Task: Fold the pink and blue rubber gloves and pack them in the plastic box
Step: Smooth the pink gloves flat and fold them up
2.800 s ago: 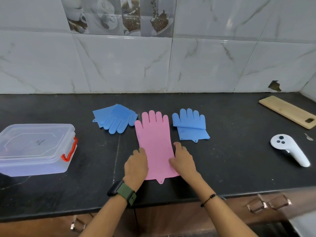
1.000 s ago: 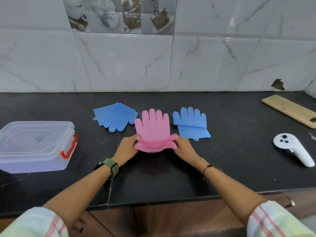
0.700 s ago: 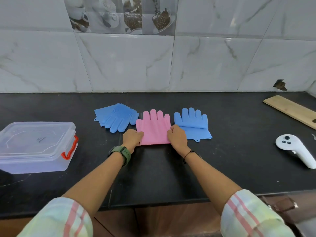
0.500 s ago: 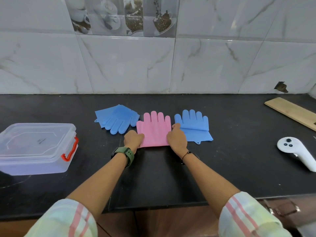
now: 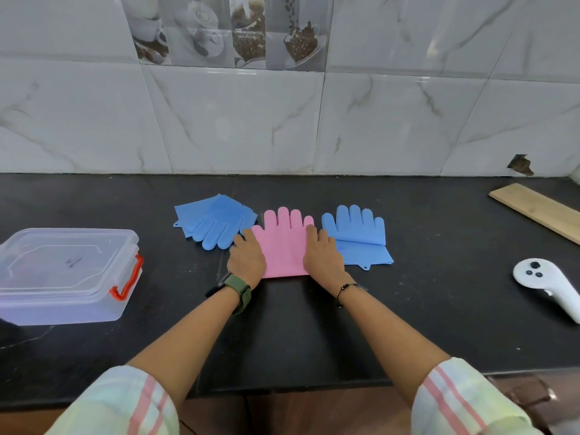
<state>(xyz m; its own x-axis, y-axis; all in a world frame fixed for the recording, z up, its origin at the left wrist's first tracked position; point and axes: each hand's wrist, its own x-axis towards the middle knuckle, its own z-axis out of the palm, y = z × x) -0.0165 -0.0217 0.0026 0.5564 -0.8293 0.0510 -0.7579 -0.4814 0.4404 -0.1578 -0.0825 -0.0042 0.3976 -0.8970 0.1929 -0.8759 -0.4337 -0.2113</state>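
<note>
A pink rubber glove [image 5: 284,243] lies folded in half on the black counter, fingers pointing to the wall. My left hand [image 5: 246,257] presses flat on its left edge and my right hand [image 5: 323,257] presses flat on its right edge. A folded blue glove [image 5: 357,237] lies just to the right, touching distance from my right hand. Another folded blue glove [image 5: 215,224] lies to the left, bristle side up. The clear plastic box [image 5: 62,274] with a red latch stands shut at the far left.
A white handheld controller [image 5: 546,284] lies at the right. A wooden cutting board [image 5: 539,211] sits at the back right. The tiled wall rises behind the gloves. The counter's front edge runs beneath my forearms.
The pink glove lay full length, then both hands lifted its cuff and folded it over toward the fingers. Now the hands have slid forward along the folded glove's sides, pressing it flat.
</note>
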